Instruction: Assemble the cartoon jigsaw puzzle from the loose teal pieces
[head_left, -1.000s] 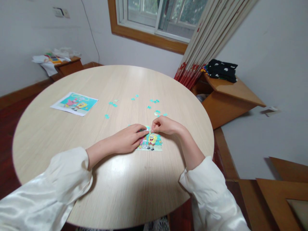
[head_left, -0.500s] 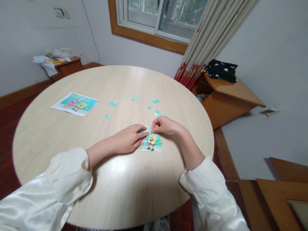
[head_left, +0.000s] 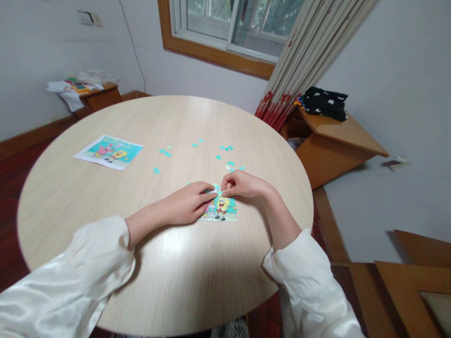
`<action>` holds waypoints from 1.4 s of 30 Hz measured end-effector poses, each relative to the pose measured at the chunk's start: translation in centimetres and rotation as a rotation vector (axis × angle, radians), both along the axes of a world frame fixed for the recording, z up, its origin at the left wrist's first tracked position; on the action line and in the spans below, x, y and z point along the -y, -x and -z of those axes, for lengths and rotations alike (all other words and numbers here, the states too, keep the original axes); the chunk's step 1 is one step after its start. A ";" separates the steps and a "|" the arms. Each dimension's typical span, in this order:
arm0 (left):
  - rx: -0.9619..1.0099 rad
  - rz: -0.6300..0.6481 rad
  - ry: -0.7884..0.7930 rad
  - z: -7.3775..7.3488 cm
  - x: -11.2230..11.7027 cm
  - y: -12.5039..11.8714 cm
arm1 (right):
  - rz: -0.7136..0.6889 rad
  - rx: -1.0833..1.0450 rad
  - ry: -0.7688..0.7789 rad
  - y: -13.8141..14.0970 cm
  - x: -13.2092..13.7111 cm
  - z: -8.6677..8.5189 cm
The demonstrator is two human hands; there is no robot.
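Note:
A partly assembled jigsaw puzzle [head_left: 222, 209] with a yellow cartoon figure lies flat on the round table. My left hand [head_left: 188, 203] rests over its left side, palm down and fingers stretched out, hiding that part of the picture. At the puzzle's upper edge my right hand [head_left: 239, 183] is closed in a pinch, thumb against forefinger. A puzzle piece is between those fingertips, mostly covered by them. Loose turquoise pieces [head_left: 230, 164] lie just beyond the right hand, and others [head_left: 165, 152] lie farther off to the left.
On the left of the wooden table [head_left: 183, 267] lies a printed reference picture [head_left: 116, 152] with the same cartoon figures. Beyond the table's right edge stands a wooden cabinet [head_left: 338, 145] with a black cloth [head_left: 326, 103] on top. A curtain [head_left: 299, 61] hangs by the window.
The fingers of my right hand have shifted very slightly at the puzzle's upper edge. My left hand stays where it was.

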State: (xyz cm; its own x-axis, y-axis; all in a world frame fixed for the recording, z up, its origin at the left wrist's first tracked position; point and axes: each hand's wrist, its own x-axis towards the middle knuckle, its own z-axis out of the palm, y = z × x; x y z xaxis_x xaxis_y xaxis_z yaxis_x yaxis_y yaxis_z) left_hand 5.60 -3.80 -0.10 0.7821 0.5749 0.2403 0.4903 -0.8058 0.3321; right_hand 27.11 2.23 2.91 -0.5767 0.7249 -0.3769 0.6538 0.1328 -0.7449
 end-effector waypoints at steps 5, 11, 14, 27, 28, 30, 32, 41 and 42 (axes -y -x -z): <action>0.003 -0.004 -0.010 0.0 0.0 0.1 | -0.013 -0.009 -0.073 0.0 0.1 -0.2; 0.002 -0.006 -0.020 0.2 0.1 0.1 | 0.054 -0.099 -0.069 -0.2 0.1 -0.1; 0.004 -0.006 -0.028 0.2 0.0 0.1 | 0.083 -0.175 -0.045 -0.4 -0.1 0.0; -0.007 -0.008 -0.017 0.3 0.1 0.0 | 0.008 -0.225 -0.084 -0.3 -0.5 0.9; -0.005 -0.006 -0.019 0.3 0.0 0.0 | 0.017 -0.232 -0.087 -0.2 -0.5 0.9; -0.008 -0.007 -0.025 0.3 0.0 0.0 | 0.036 -0.234 -0.101 -0.1 -0.5 0.9; -0.009 -0.012 -0.024 0.2 0.0 0.0 | 0.050 -0.227 -0.120 0.0 -0.5 1.0; -0.018 -0.008 -0.012 0.3 0.0 0.0 | 0.026 -0.141 -0.194 -0.1 -0.4 1.1; -0.019 -0.010 -0.012 0.3 0.0 0.0 | 0.022 -0.136 -0.198 0.0 -0.4 1.1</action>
State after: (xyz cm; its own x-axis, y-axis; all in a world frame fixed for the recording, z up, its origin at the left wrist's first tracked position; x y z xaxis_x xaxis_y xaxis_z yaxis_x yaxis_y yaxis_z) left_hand 5.56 -3.85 -0.43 0.7806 0.5800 0.2328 0.5045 -0.8047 0.3131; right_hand 27.15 2.64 1.82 -0.5953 0.7901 -0.1461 0.5537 0.2717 -0.7871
